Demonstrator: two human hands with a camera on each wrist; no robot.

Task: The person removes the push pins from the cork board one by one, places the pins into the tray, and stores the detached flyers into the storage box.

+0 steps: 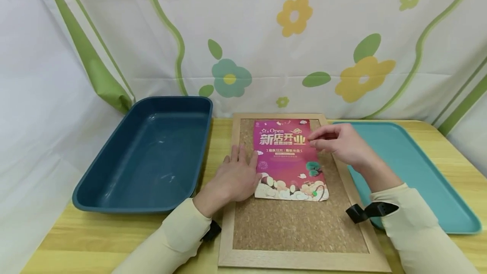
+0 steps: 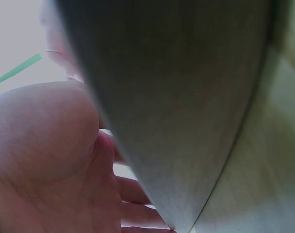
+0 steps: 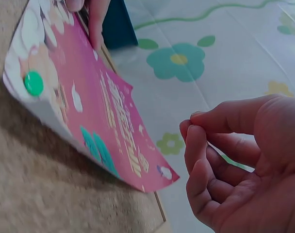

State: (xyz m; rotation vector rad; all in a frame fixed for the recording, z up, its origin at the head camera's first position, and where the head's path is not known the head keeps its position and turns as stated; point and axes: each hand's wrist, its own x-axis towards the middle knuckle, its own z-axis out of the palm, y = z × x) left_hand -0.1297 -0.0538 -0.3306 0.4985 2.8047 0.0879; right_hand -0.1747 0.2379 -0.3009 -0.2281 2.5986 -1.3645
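A pink and purple poster (image 1: 285, 160) with Chinese lettering lies on a wood-framed cork board (image 1: 296, 231). One green pushpin (image 3: 33, 83) sits in a lower corner of the poster, whose nearby long edge bows up off the cork. My left hand (image 1: 237, 174) lies spread over the board's left side, its thumb at the poster's left edge. Over the poster's upper right side is my right hand (image 1: 344, 145), thumb and index fingertips brought together and the other fingers curled. In the right wrist view nothing shows between those fingertips.
A deep dark-blue tub (image 1: 144, 160) stands left of the board. To the right, a flat teal tray (image 1: 414, 172) lies partly behind the right forearm. All rest on a wooden table (image 1: 95, 240), with a flower-patterned cloth (image 1: 258, 33) hanging behind.
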